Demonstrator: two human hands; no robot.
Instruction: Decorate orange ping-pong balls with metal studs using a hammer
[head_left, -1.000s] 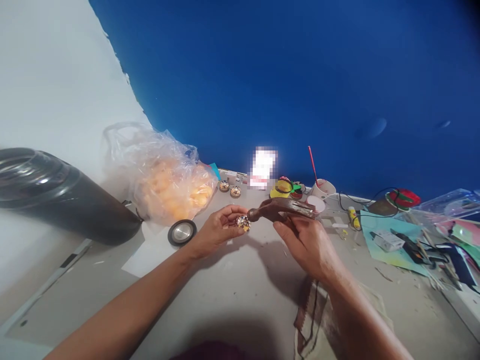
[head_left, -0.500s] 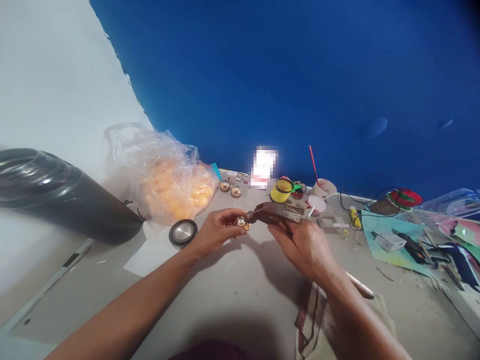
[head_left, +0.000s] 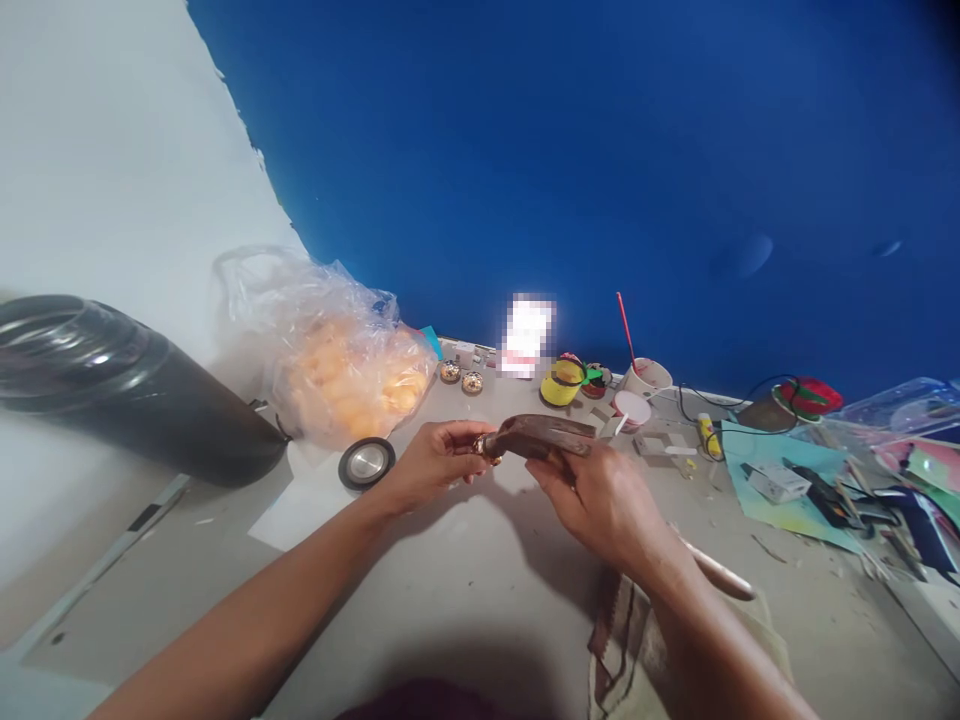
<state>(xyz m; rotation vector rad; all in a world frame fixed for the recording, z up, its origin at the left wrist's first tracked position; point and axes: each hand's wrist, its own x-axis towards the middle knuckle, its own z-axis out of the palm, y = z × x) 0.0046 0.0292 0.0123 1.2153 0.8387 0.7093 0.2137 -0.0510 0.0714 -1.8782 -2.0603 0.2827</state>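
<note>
My left hand (head_left: 442, 460) pinches a small shiny gold ball (head_left: 489, 452) with a dark pattern, partly covered by fingers. In my right hand (head_left: 596, 490) is a long dark-brown tool (head_left: 536, 432), flat and broad along its middle, its narrow end touching the ball. I cannot tell what kind of tool it is. A smooth brown rod (head_left: 724, 572) shows past my right wrist; whether it belongs to the held tool is hidden. Two similar gold balls (head_left: 472, 382) sit farther back on the table.
A plastic bag of orange things (head_left: 341, 375), a dark bottle (head_left: 172, 400) and a round lid (head_left: 367, 464) are at left. Toward the back stand a yellow cup (head_left: 561, 385) and a white cup (head_left: 646, 376) with a red stick. A cloth (head_left: 630, 640) lies under my right forearm; clutter fills the right.
The brown tool has moved slightly left with my right hand, its narrow end now overlapping the gold ball. My left fingers have turned a little, covering more of the ball.
</note>
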